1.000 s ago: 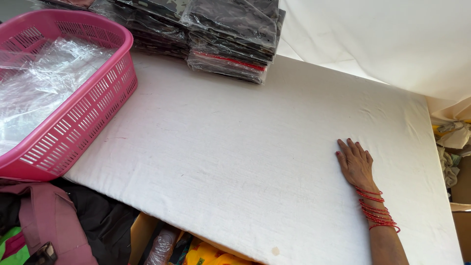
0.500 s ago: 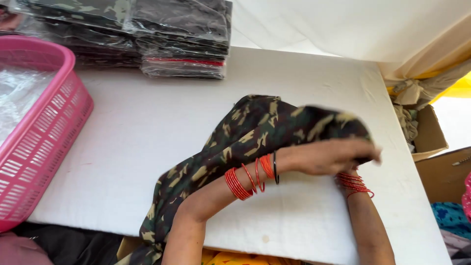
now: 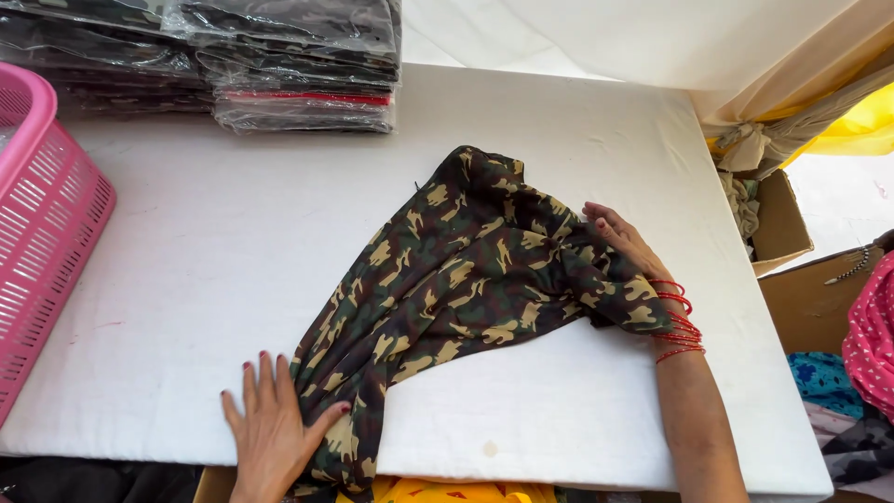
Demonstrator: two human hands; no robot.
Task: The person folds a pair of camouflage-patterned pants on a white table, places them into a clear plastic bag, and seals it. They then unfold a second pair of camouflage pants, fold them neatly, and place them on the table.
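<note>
Camouflage cloth [image 3: 466, 279] lies crumpled on the white tabletop [image 3: 186, 242], stretched between our hands. Our left hand [image 3: 275, 424], open and flat, pins its near end; our right hand [image 3: 626, 244], fingers extended, presses the far edge, likely to spread it. Beyond both grips sit bagged stacks [image 3: 298, 65]; left, a pink basket [image 3: 47, 242].

Bright, even daylight fills the view, strongest at the upper right, where the pale cloth [image 3: 652, 37] is nearly washed out. The white bench [image 3: 205, 261] shows almost no shadow, only a thin one under the camouflage cloth [image 3: 466, 270]. Glare streaks the plastic-wrapped stacks [image 3: 298, 65]. Focus is sharp throughout, with slight bending at the edges.
</note>
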